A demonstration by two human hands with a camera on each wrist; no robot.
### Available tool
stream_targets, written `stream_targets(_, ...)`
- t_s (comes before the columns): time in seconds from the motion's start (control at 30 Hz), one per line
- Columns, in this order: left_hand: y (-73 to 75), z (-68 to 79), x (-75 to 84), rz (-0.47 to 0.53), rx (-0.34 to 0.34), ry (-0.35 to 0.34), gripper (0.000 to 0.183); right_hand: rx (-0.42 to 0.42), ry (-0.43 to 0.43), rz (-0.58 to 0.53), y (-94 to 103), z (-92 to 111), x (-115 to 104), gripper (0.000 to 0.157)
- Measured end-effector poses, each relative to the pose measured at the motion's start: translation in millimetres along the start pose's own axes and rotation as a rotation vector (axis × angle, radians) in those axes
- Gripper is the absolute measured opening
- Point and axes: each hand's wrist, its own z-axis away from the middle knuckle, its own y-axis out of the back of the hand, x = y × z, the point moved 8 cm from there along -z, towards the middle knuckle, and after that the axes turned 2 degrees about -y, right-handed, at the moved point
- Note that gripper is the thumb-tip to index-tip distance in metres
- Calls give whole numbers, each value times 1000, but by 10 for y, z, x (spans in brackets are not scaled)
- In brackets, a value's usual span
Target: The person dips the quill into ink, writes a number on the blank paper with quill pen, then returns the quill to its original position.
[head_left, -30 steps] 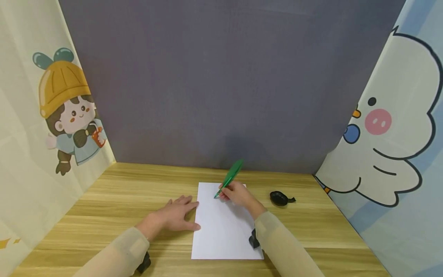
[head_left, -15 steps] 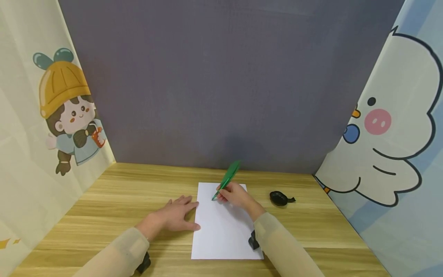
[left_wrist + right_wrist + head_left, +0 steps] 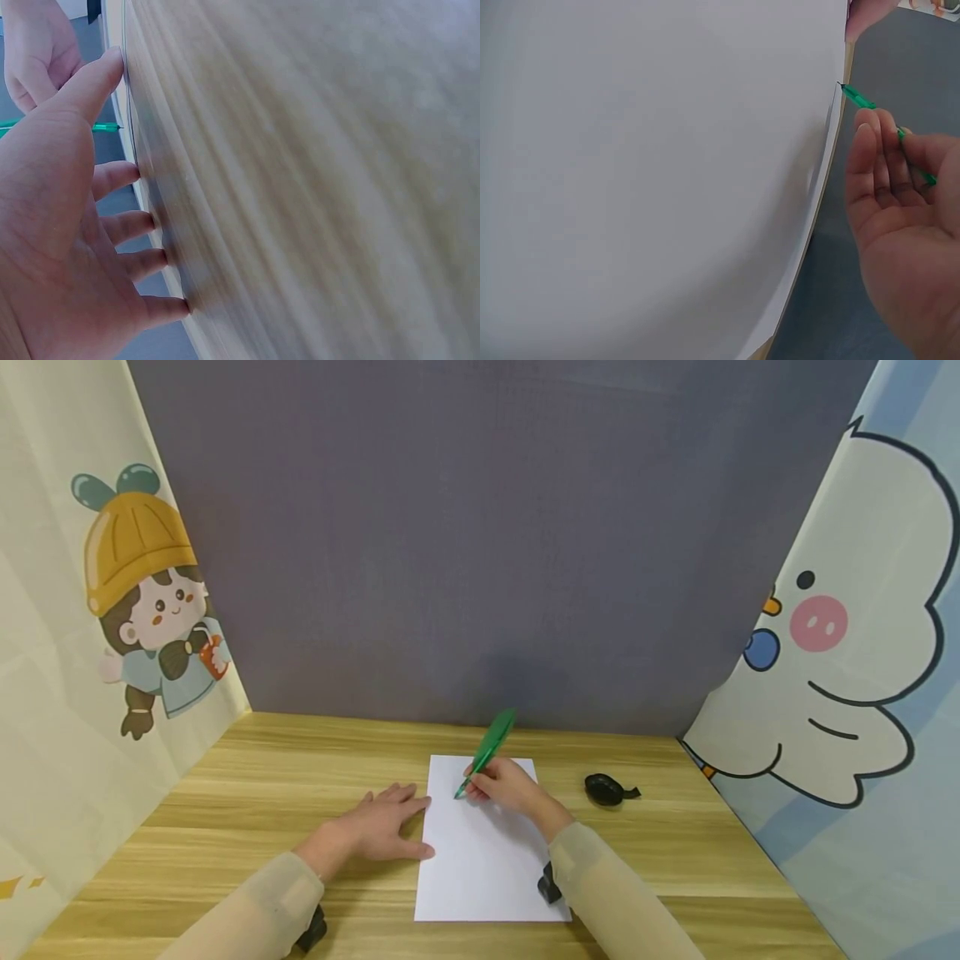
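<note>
Behind the work stands a plain dark grey backdrop (image 3: 465,543), with a cream-coloured curtain (image 3: 52,693) bearing a cartoon child in a yellow hat at the left of the head view and a big white cartoon bird (image 3: 877,552) at the right. Below it spreads a pale wood-grained tabletop (image 3: 675,860).

At the lower centre of the frame lies a rectangular sheet of white paper (image 3: 468,868), its long sides running up and down the picture. Over its upper part is a slender green feather-shaped pen (image 3: 495,735), its long axis slanting from lower left to upper right: the writing tip points down and left towards the sheet, the feather end up and right. Seen from the left wrist, the tip points right; from the right wrist, to the upper left. Whether the tip touches the paper cannot be told.

The right hand (image 3: 510,783) has its grip closed round the pen, pinching it between thumb and fingers. The left hand (image 3: 382,828) grips nothing; its fingers are spread on the tabletop, thumb and index finger at the sheet's left edge.

Right of the paper sits a small black oval object (image 3: 604,790) with a short tab. Both sleeves (image 3: 615,885) are beige.
</note>
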Motion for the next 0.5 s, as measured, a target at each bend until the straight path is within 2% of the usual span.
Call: stream_targets(0.5,-1,0,7,7,2,4,94,-30,-1,-16,-68,17,-21,20)
